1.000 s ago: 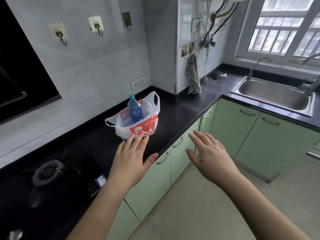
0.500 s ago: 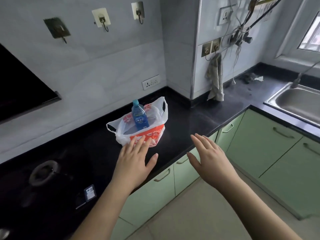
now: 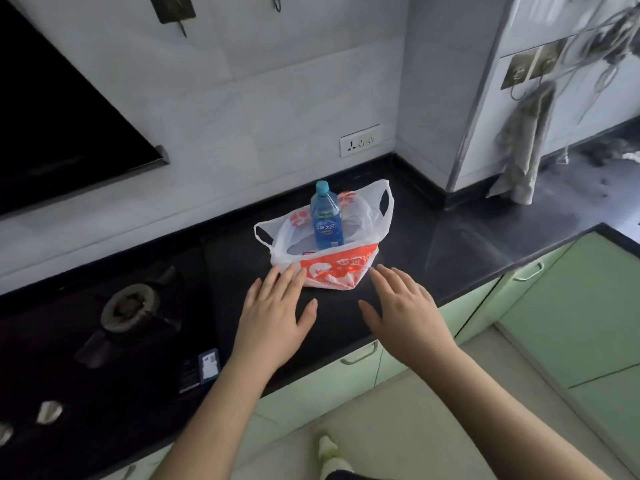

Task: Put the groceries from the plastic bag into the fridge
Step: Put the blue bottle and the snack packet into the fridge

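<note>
left hand (image 3: pixel 273 320) and right hand (image 3: pixel 403 311) flat, fingers spread, empty. near plastic bag (image 3: pixel 332 268) with bottle (image 3: pixel 325 223), mid-counter (image 3: pixel 467 244).

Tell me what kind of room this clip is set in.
Most likely a home kitchen: a gas burner set into a black countertop, pale green cabinet doors below it, and a range hood on the tiled wall.

The bag (image 3: pixel 329 258) sits on the counter (image 3: pixel 467 258), a bottle (image 3: pixel 325 220) upright inside. From the bag, the burner (image 3: pixel 130 306) lies at eight o'clock, the socket (image 3: pixel 360 141) at one, both hands (image 3: pixel 277 313) (image 3: pixel 405 313) at six.
</note>
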Demonstrator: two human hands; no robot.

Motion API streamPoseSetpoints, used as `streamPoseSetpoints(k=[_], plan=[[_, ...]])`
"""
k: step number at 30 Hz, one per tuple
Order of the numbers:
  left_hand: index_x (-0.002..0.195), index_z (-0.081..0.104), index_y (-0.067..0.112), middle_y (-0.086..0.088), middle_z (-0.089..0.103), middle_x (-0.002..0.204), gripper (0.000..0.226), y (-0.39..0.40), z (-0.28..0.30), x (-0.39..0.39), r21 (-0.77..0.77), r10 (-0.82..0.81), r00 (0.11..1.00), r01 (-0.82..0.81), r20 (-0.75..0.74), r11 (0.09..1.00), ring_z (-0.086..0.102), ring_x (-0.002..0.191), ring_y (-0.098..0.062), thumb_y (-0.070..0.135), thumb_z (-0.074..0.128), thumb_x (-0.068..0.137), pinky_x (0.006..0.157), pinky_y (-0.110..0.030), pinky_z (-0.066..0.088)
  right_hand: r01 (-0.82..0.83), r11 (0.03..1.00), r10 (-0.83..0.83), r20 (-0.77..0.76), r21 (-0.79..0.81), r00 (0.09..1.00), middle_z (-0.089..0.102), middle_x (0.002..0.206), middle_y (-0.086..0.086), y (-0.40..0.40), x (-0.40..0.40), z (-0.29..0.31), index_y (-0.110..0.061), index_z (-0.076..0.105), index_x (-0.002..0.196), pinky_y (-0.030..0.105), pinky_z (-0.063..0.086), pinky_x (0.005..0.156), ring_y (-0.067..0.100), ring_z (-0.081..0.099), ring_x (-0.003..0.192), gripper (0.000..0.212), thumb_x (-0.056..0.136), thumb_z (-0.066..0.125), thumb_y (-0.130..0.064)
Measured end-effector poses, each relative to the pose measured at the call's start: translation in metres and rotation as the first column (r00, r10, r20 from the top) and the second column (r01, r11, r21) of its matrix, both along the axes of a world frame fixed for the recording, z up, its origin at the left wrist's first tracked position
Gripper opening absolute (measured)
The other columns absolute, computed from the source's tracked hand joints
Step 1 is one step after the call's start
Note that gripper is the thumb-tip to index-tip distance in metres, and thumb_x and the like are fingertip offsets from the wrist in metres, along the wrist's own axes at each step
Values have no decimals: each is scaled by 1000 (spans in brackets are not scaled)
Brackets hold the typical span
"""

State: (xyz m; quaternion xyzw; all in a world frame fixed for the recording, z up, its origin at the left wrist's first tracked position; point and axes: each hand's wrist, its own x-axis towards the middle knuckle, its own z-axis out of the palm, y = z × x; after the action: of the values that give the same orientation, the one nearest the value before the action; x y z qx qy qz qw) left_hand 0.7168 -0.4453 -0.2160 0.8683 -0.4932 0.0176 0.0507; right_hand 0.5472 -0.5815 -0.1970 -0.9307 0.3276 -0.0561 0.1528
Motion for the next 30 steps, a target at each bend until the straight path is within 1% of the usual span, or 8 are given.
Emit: streamPoseSetpoints(k=[3, 6, 10, 15, 20, 24, 26, 30], plan=[[154, 21, 21, 2, 23, 161, 72, -2, -9, 26, 3, 6, 999, -6, -41, 1000, 9, 150, -15, 57, 10, 92, 120, -42, 13, -26, 1000, 26, -41, -2, 999, 29, 158, -2, -5, 31, -3, -21, 22, 152, 35, 19, 118, 19, 23, 146, 63, 98, 37, -50], [155, 16, 21, 1, 18, 163, 66, -9, -20, 49, -6, -2, 995, 2, -96, 1000, 6, 151, -15, 52, 22, 97, 122, -41, 13, -44, 999, 43, -82, -15, 996, 29, 158, -2, -13, 61, -8, -22, 24, 152, 36, 19, 118, 20, 24, 146, 63, 98, 36, -52], [153, 26, 16, -6, 25, 161, 64, -24, -33, 76, -38, -35, 988, 30, -151, 999, 15, 150, -21, 46, 34, 96, 120, -41, 21, -3, 1000, 5, -120, 20, 993, 30, 158, -2, -24, 89, -17, -25, 24, 152, 38, 21, 118, 21, 28, 145, 62, 98, 33, -54], [150, 32, 15, -8, 35, 156, 65, -42, -43, 100, -10, -84, 988, 83, -130, 996, 25, 147, -25, 47, 34, 93, 116, -46, 29, 35, 999, -29, -170, 36, 985, 35, 156, -1, -36, 104, -32, -25, 28, 150, 38, 26, 116, 20, 33, 142, 61, 98, 34, -54], [148, 35, 15, -9, 48, 145, 67, -64, -53, 114, -65, -91, 983, 81, -158, 995, 45, 133, -24, 48, 37, 90, 107, -42, 42, 41, 997, -28, -202, 62, 979, 38, 153, -2, -61, 120, -41, -23, 30, 149, 36, 27, 114, 21, 36, 139, 60, 98, 36, -52], [152, 26, 17, -6, 45, 146, 71, -84, -56, 120, -67, -44, 981, 32, -190, 997, 45, 133, -21, 53, 35, 91, 106, -39, 42, -8, 997, 22, -193, 76, 981, 39, 151, -3, -86, 135, -43, -24, 32, 148, 34, 28, 112, 20, 38, 138, 56, 98, 40, -50], [153, 21, 20, -4, 41, 150, 71, -97, -58, 123, -60, -22, 980, 10, -198, 998, 41, 136, -20, 51, 40, 92, 109, -39, 39, -32, 996, 46, -190, 80, 981, 39, 151, -3, -105, 143, -46, -25, 34, 146, 36, 29, 112, 21, 39, 137, 54, 99, 40, -49], [152, 24, 20, -2, 42, 149, 70, -120, -65, 126, -46, 27, 977, -37, -212, 998, 42, 135, -17, 49, 46, 93, 108, -38, 40, -63, 995, 78, -194, 82, 978, 44, 148, 0, -143, 159, -62, -22, 39, 144, 37, 31, 110, 22, 43, 134, 45, 102, 36, -38]])
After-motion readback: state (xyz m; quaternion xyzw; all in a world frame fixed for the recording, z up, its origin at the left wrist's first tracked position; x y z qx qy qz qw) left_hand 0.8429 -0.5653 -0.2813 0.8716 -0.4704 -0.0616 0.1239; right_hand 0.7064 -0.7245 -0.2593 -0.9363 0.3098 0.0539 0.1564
